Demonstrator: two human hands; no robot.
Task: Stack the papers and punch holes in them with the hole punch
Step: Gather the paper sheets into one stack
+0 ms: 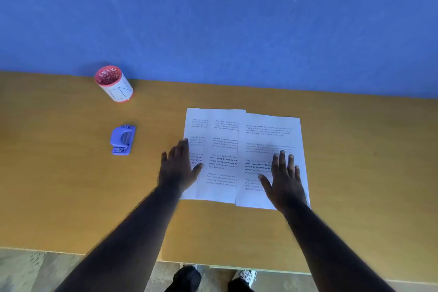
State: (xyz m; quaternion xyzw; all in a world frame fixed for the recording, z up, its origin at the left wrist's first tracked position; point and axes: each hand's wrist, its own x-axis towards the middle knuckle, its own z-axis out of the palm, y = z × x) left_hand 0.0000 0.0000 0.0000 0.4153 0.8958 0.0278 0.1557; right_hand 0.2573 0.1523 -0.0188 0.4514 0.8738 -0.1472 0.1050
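Three printed white sheets lie fanned and overlapping on the wooden table: the left sheet [196,135], the middle sheet [225,140] and the right sheet [270,135] on top. My left hand [177,166] rests flat at the left sheet's left edge, fingers spread, thumb on the paper. My right hand [284,178] lies flat on the right sheet, fingers apart. A small blue hole punch [122,139] sits on the table well left of the papers, untouched.
A white cup with a red rim and inside [113,84] stands at the back left near the blue wall [213,19]. The table's [71,185] near edge runs along the bottom, with floor and my shoes below it.
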